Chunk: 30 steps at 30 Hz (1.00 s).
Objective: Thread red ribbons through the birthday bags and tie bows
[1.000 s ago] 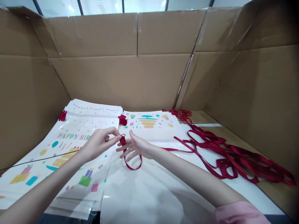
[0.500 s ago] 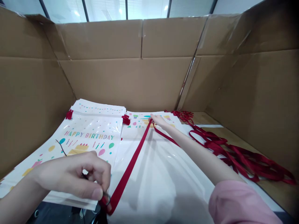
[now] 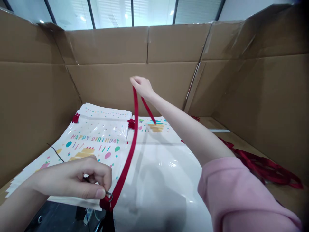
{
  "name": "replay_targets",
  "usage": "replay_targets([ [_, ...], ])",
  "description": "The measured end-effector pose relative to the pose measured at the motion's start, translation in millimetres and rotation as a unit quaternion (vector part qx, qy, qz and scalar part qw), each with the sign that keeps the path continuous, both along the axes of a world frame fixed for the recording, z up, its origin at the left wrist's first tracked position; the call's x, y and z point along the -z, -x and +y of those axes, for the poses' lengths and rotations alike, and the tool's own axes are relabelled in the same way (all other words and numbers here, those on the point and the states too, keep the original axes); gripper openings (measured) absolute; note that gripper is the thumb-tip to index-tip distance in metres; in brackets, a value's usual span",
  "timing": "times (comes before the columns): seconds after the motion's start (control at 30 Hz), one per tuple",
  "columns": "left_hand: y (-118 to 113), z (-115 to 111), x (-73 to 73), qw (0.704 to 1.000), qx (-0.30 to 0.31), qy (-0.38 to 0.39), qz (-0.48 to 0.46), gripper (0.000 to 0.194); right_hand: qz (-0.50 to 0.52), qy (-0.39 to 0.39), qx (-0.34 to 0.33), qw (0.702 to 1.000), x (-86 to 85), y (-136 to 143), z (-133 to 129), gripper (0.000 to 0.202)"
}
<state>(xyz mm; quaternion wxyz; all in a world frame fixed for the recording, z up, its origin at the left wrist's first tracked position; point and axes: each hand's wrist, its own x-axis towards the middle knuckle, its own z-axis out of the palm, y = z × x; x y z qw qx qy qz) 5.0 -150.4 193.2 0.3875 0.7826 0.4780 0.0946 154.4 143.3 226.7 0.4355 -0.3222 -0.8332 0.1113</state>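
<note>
A long red ribbon [image 3: 131, 149] runs between my two hands. My left hand [image 3: 79, 178], low at the left, is closed in a pinch at the ribbon's near end, where a small metal loop [image 3: 109, 196] shows by the fingertips. A thin dark wire-like piece [image 3: 55, 152] sticks out behind that hand; whether it joins the loop is hidden. My right hand [image 3: 142, 87], raised before the back cardboard wall, is shut on the ribbon farther along. From it a second length hangs down toward the white plastic sheet [image 3: 159, 174].
Printed birthday bags [image 3: 96, 129] lie stacked at the left with red pieces [image 3: 75, 118] at their sides. More red ribbon [image 3: 267, 169] lies in loose loops at the right. Tall cardboard walls [image 3: 108, 83] surround the work surface. Dark equipment and cables show below the left hand.
My right hand has risen up and leftward from the sheet, lifting the red ribbon with it. The loops at the right have shifted. My left hand has stayed nearly in place.
</note>
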Motion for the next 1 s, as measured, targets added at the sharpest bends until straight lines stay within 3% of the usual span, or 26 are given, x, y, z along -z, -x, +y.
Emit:
replay_targets([
  [0.07, 4, 4, 4.0, 0.998, 0.011, 0.057, 0.012, 0.026, 0.044, -0.067, -0.082, 0.993, -12.1, 28, -11, 0.054],
  [0.13, 11, 10, 10.3, 0.998, -0.004, 0.069, 0.01, 0.025, 0.039, -0.057, -0.154, 0.986, -1.6, 48, -21, 0.058],
  [0.23, 20, 25, 21.6, 0.997, -0.018, 0.07, 0.004, 0.025, -0.043, 0.047, -0.224, 0.973, 51.6, 62, -30, 0.051],
  [0.37, 28, 57, 42.3, 0.997, -0.029, 0.076, 0.008, 0.028, -0.148, 0.142, -0.23, 0.951, 140.9, 62, -29, 0.051],
  [0.43, 30, 77, 55.6, 0.997, -0.033, 0.072, 0.015, 0.029, -0.202, 0.18, -0.227, 0.936, 172.1, 58, -25, 0.049],
  [0.5, 32, 99, 70.1, 0.997, -0.033, 0.067, 0.025, 0.03, -0.235, 0.196, -0.222, 0.926, 190.1, 54, -21, 0.044],
  [0.67, 35, 159, 106.8, 0.995, -0.029, 0.082, 0.054, 0.028, -0.265, 0.196, -0.166, 0.929, 197.4, 47, -10, 0.036],
  [0.8, 34, 199, 128.9, 0.992, -0.019, 0.089, 0.084, 0.02, -0.323, 0.234, -0.134, 0.907, 193.5, 43, -7, 0.029],
  [1.0, 34, 219, 133.3, 0.99, -0.018, 0.091, 0.107, 0.016, -0.314, 0.231, -0.167, 0.906, 188.8, 36, -2, 0.023],
])
